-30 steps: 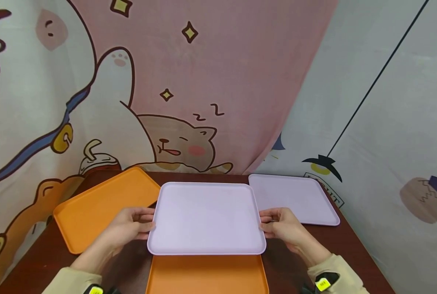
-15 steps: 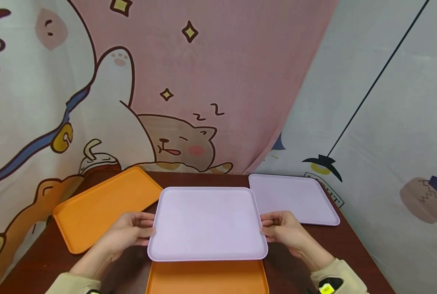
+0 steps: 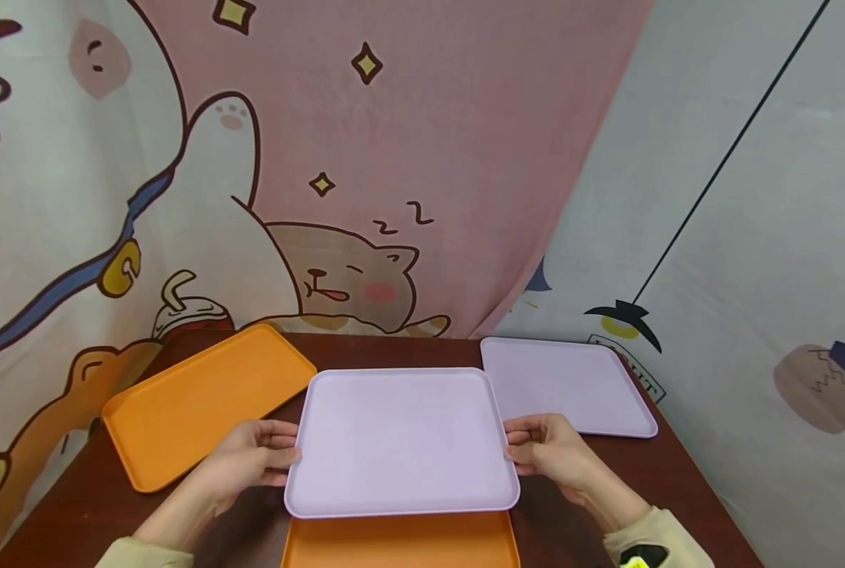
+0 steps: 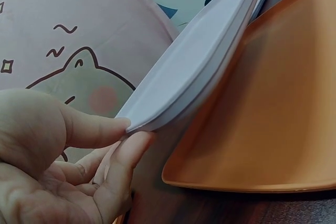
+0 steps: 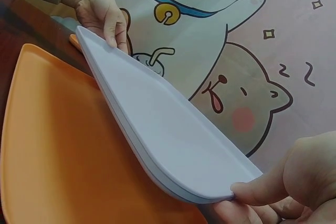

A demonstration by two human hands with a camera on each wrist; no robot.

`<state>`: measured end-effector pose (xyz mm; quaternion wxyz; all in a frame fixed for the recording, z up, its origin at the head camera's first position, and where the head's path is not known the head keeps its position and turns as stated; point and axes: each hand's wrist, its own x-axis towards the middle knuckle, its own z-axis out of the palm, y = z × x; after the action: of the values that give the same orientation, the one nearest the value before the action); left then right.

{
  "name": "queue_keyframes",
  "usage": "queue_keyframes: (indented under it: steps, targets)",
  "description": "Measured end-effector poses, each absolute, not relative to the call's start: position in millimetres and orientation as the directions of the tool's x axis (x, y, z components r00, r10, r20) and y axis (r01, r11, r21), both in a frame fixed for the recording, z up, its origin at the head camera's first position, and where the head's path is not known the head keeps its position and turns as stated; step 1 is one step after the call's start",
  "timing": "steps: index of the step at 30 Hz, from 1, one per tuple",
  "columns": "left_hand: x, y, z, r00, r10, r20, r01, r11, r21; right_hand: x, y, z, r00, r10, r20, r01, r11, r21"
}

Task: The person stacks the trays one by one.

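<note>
Both hands hold a pale lavender-white rectangular tray (image 3: pixel 401 442) by its short sides, raised over the table. My left hand (image 3: pixel 252 456) pinches the left edge, thumb on top of the rim and fingers below, as the left wrist view shows. On the opposite edge my right hand (image 3: pixel 553 456) pinches the rim the same way. Under the raised tray lies an orange tray (image 3: pixel 402 543), its far part hidden from the head view. In the right wrist view the pale tray (image 5: pixel 168 124) is seen slanting above the orange tray (image 5: pixel 58 140).
A second orange tray (image 3: pixel 209 406) lies angled at the back left of the dark brown table (image 3: pixel 557 505). Another pale lavender tray (image 3: pixel 571 386) rests at the back right. Behind the table hangs a cartoon-printed cloth (image 3: pixel 465 158).
Both hands have brought the pale tray a little toward me and lower in the head view, covering more of the orange tray underneath. The two side trays have stayed put.
</note>
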<state>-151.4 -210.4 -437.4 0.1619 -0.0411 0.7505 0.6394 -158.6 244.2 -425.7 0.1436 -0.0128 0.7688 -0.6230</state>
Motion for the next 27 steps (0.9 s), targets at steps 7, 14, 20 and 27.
queue_keyframes:
  steps: [7,14,20,27]
  targets:
    - [-149.2,-210.8,-438.4,-0.94,0.162,-0.3,-0.271,0.18,0.946,-155.1,246.3,-430.3,-0.953,-0.205,-0.222,0.18,0.206,-0.962]
    - [-147.2,-210.2,-436.5,-0.936,0.17,-0.309,-0.278,0.187,0.942,-152.3,247.1,-433.9,-0.953,-0.209,-0.217,0.177,0.193,-0.965]
    - [-143.7,-213.2,-435.5,-0.926,0.22,-0.306,-0.269,0.181,0.946,-148.3,246.4,-434.8,-0.954,-0.212,-0.212,0.171,0.195,-0.966]
    - [-142.4,-214.7,-435.9,-0.917,0.238,-0.32,-0.278,0.193,0.941,-142.9,246.5,-437.4,-0.955,-0.208,-0.21,0.169,0.201,-0.965]
